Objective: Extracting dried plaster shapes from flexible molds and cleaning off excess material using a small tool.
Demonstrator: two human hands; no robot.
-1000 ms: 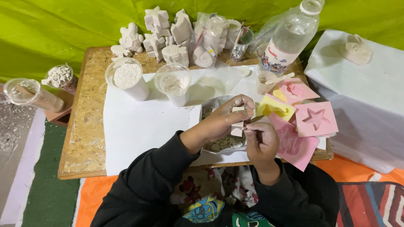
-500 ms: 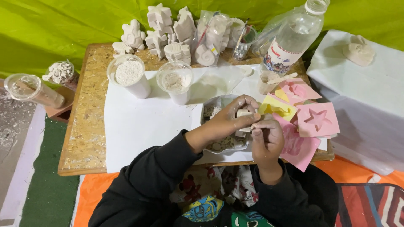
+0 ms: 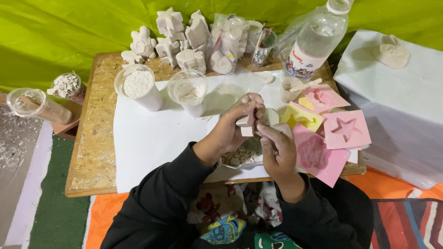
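Two cups of white powder (image 3: pixel 137 86) stand at the left of the white sheet (image 3: pixel 147 138), within reach. My left hand (image 3: pixel 233 127) pinches a small white plaster piece (image 3: pixel 244 125) over a bowl of chips (image 3: pixel 240 157), so scraps drop in. My right hand (image 3: pixel 277 147) closes around a thin tool against it. Pink moulds (image 3: pixel 346 129) wait on the right.

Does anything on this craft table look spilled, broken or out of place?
Mostly tidy. White crumbs and powder are scattered on the grey floor strip at far left, and a dish under the hands holds broken-looking plaster bits. The pink moulds lie overlapped, slightly past the table edge.
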